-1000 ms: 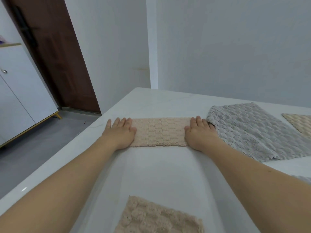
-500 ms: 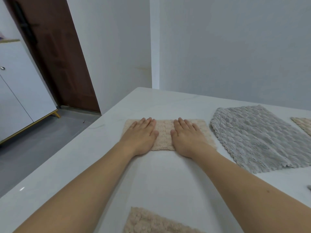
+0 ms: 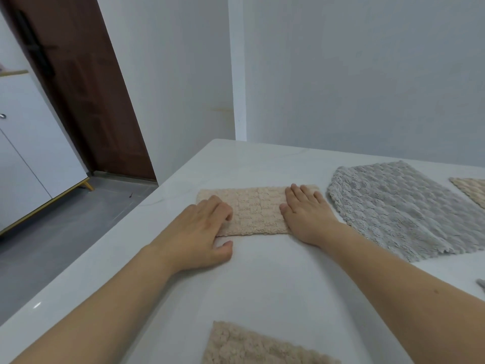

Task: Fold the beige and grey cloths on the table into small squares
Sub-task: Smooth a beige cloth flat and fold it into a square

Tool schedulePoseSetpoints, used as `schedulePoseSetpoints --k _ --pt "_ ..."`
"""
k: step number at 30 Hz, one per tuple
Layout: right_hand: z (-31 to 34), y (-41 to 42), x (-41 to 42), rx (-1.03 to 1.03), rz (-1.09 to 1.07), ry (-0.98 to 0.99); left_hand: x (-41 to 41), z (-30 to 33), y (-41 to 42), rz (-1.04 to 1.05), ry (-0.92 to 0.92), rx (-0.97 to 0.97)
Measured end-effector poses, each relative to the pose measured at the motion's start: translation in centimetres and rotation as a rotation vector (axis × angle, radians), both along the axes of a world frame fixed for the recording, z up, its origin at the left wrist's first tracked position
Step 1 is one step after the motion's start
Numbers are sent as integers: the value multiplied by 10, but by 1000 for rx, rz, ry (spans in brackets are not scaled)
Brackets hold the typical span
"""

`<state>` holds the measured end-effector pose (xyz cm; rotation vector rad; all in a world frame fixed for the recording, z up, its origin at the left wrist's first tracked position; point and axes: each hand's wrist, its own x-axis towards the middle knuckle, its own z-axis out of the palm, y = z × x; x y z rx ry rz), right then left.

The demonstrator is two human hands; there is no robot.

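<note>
Head view looks down on a folded beige waffle-textured cloth [image 3: 256, 211], a long narrow strip lying flat across a white glossy table [image 3: 262, 290], its near edge straight and its woven squares plain in the middle. The left hand [image 3: 199, 232] covers the strip's left near corner; its fingers are bent down onto the fabric and the thumb lies on the table just under the near edge, but whether it pinches the cloth cannot be told. The right hand [image 3: 308, 215] lies flat with straight fingers on the strip's right end, pressing it down and gripping nothing.

Just right of that strip, not touching it, a fluffy grey cloth [image 3: 404, 208] lies spread out in a single layer, its near edge wavy. A second beige cloth [image 3: 469, 189] shows only a corner at the right edge. Another beige fluffy cloth [image 3: 257, 345] is cut off by the bottom edge. A small grey scrap [image 3: 481, 283] at the right edge is too little to identify. Both hands hide the ends of the strip.
</note>
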<state>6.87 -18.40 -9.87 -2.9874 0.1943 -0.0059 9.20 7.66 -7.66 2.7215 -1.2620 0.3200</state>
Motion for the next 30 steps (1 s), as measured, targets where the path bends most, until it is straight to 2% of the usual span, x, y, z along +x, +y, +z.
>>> schedulePoseSetpoints --k 3,5,8,10,13,14,16,18,20,22,23,25,30 --pt "2 7 -12 -28 24 -274 0 7 -3 -23 18 79" --pt "4 16 -24 -82 -46 -440 2 11 -6 -20 21 124" --pt "6 30 -40 -95 -125 -314 1 16 -11 21 24 239" --pt "7 30 -39 -74 -81 -243 -8 23 -16 71 107 277" --pt "15 21 -25 174 95 -86 -31 32 -29 112 308 293" --pt "20 17 -19 222 129 -26 -41 33 -34 93 400 259" --pt "31 13 -11 158 154 -6 -57 33 -42 18 607 115" --pt "42 19 -11 35 120 -124 -63 37 -39 -37 739 -37" --pt "50 33 -22 127 137 -201 -54 45 -23 -35 702 -35" --pt "53 46 -39 336 227 -52 -37 47 4 37 587 176" --pt "52 51 -47 354 281 68 -30 45 17 91 542 306" --pt "48 55 -57 261 356 185 -19 38 36 119 469 410" --pt "50 61 -61 94 282 65 -14 28 31 57 169 269"
